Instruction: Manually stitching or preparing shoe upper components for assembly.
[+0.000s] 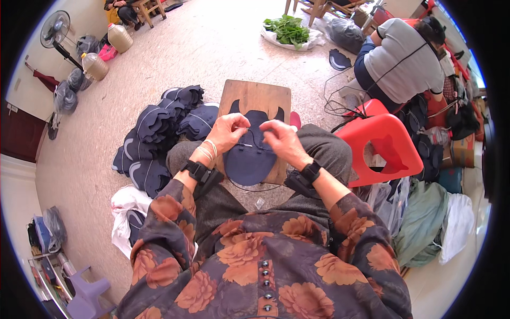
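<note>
A dark navy fabric piece (249,165), cut like a shoe upper with two pointed tabs, lies flat on a wooden board (234,91) between my knees. Above its middle, the fingertips of my left hand (228,133) pinch what looks like a thin dark cord, which loops over the fabric. My right hand (287,142) is curled at the piece's right side, thumb and fingers pressed together. What those fingers hold is too small to make out. A small pale sliver shows on the fabric between both hands.
Stacks of similar navy pieces (154,122) lie left of the board. On the right stand a red plastic stool (361,162) and stuffed bags (425,218). A person (401,58) bends over farther right, near trailing wires. Leafy greens (287,31) sit ahead on a sack.
</note>
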`<state>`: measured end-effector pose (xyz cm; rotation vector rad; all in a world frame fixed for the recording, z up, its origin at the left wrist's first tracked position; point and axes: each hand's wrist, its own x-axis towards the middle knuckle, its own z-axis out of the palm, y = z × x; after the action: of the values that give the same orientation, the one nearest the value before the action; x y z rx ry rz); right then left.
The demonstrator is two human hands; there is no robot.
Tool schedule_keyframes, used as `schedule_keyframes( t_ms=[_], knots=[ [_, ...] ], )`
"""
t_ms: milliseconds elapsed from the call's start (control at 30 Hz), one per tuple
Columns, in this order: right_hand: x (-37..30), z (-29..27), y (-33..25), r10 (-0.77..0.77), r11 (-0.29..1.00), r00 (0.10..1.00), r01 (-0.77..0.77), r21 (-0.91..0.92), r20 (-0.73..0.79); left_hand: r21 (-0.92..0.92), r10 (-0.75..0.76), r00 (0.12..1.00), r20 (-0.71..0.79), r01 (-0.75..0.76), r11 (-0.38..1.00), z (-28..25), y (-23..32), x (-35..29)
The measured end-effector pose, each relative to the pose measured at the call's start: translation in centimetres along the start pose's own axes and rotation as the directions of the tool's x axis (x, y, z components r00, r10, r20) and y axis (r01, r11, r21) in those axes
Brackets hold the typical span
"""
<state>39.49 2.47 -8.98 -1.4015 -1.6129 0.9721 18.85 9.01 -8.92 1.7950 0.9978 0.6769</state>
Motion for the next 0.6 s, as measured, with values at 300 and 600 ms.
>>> schedule_keyframes(
  t_ms=[300, 600],
  knots=[
    [0.8, 3.4, 2.4, 0.175, 0.85, 0.975, -0.22, 0.478, 0.139, -0.383, -0.063, 0.998, 0.004, 0.06, 0.922, 0.8, -1.7, -0.8],
    [0.5, 3.9, 2.7, 0.172, 0.897, 0.985, -0.17, 0.409, 0.034, -0.557, -0.139, 0.989, -0.056, 0.085, 0.826, 2.0, -2.5, -1.0]
  ],
)
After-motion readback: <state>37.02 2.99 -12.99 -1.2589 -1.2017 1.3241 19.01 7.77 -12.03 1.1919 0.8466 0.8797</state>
